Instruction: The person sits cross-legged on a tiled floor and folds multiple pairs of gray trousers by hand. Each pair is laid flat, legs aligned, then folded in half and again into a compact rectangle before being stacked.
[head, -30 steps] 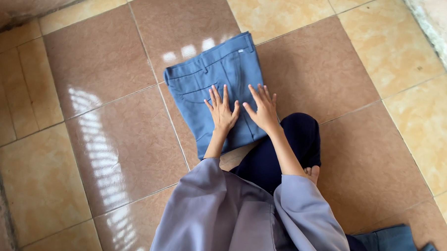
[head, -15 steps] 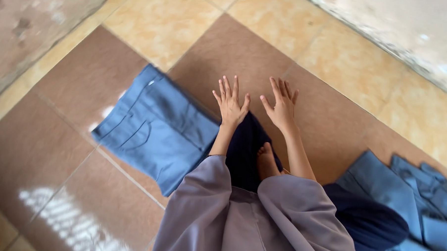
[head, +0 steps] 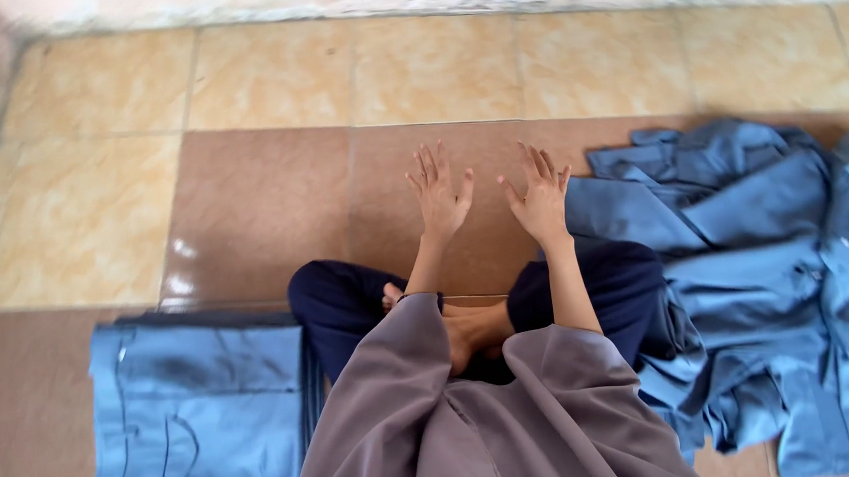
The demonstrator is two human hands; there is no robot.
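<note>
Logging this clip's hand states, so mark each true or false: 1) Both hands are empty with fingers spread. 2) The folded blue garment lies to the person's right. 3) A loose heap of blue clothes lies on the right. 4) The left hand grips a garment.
1) True: the left hand and right hand are open over the tile floor, holding nothing.
2) False: the folded blue garment lies to the person's left.
3) True: the unfolded blue pile is on the right, close by the right hand.
4) False: it holds nothing, fingers apart.
</note>
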